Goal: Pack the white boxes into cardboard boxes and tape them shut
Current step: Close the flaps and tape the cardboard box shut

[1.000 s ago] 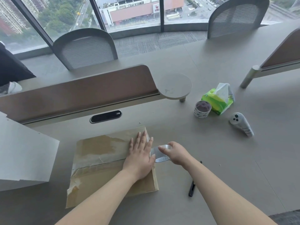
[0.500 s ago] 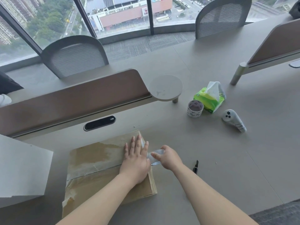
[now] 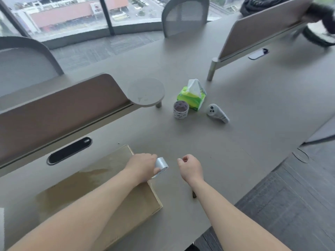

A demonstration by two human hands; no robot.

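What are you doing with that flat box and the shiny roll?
A person is taping up a flat cardboard box on the grey table. The left hand has a tape roll in its grip at the box's right edge. The right hand hangs beside it with curled fingers; whether it pinches anything is too blurry to tell. A second tape roll, a green tissue pack and a white controller sit farther back.

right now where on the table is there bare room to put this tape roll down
Bare table lies right of the right hand up to the edge, and ahead of the tape roll up to the printed roll. Crowded: printed roll, tissue pack and controller huddle together; the cardboard box fills the left; a dark pen lies by the right forearm.
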